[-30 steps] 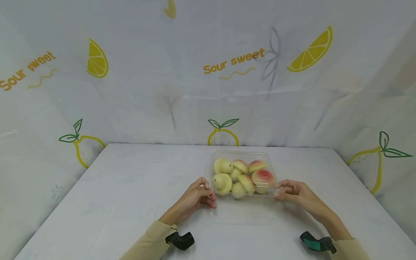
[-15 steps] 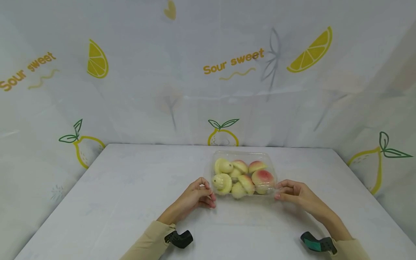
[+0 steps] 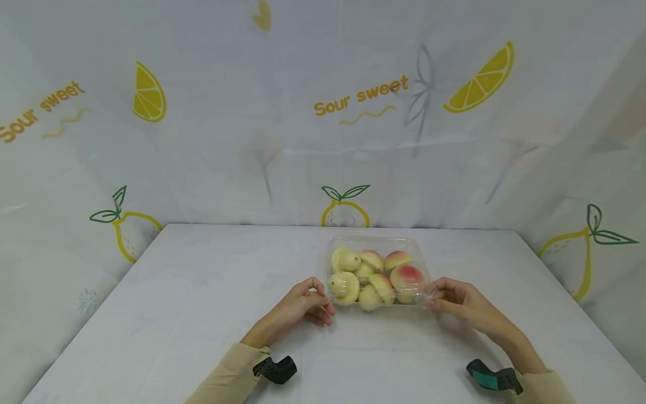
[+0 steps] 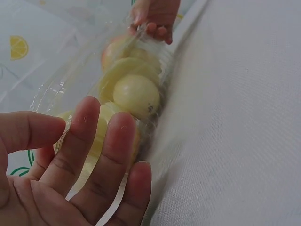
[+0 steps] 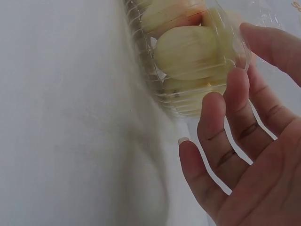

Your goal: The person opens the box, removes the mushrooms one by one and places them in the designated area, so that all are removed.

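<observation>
A clear plastic clamshell box (image 3: pixel 375 242) stands on the table in the head view. Inside lie several pale yellow fruits, some blushed red like peaches (image 3: pixel 407 276). At the box's front left corner, my left hand (image 3: pixel 298 307) pinches the edge between thumb and forefinger, its other fingers loosely bent. My right hand (image 3: pixel 466 303) grips the front right corner the same way. The left wrist view shows a round yellow fruit (image 4: pixel 136 95) behind the plastic, beyond my fingers. Ribbed plastic wall (image 5: pixel 148 61) and more fruit appear beside my right fingertips in the right wrist view.
A white cloth covers the table (image 3: pixel 202 292). Behind it hangs a white backdrop (image 3: pixel 212 157) printed with lemons and lettering. Dark bands with curved camera mounts sit on my left wrist (image 3: pixel 276 370) and my right wrist (image 3: pixel 494 379).
The box has shifted very slightly toward me, and my left wrist has drifted a little to the left. Both hands stay at the box's front corners.
</observation>
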### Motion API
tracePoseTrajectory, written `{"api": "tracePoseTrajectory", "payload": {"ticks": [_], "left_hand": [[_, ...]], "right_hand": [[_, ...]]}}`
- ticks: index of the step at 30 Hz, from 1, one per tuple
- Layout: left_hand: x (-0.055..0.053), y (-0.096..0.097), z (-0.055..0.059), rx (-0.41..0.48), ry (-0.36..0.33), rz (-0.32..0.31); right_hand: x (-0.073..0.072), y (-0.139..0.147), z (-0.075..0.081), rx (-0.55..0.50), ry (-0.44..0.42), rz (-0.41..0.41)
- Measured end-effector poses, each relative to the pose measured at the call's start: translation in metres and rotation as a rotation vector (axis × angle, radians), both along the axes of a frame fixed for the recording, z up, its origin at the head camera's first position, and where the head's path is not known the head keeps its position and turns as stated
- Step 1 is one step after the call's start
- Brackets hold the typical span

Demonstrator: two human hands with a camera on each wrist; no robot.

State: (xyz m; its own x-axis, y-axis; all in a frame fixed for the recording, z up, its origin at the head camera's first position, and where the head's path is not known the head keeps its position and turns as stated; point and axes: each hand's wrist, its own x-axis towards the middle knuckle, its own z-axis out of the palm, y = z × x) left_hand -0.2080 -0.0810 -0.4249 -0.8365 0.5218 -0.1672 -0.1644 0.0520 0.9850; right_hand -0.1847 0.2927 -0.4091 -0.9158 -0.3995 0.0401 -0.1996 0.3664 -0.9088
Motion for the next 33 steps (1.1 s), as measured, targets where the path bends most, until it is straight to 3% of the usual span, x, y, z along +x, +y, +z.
{"api": "tracePoseTrajectory", "payload": {"ticks": [8,15,23,33], "left_hand": [[0.0,-0.002,0.002,-0.016,0.022,-0.023],[-0.001,-0.005,0.005,-0.059,0.064,-0.032],[-0.001,-0.007,0.008,-0.151,0.165,0.044],[-0.002,-0.005,0.011,-0.193,0.227,0.111]], "right_hand": [[0.001,-0.002,-0.001,0.005,0.063,-0.027],[0.001,-0.003,-0.002,0.003,0.045,-0.056],[0.0,-0.005,-0.001,0.013,0.007,-0.1],[0.0,-0.006,-0.001,0.023,-0.063,-0.091]]}}
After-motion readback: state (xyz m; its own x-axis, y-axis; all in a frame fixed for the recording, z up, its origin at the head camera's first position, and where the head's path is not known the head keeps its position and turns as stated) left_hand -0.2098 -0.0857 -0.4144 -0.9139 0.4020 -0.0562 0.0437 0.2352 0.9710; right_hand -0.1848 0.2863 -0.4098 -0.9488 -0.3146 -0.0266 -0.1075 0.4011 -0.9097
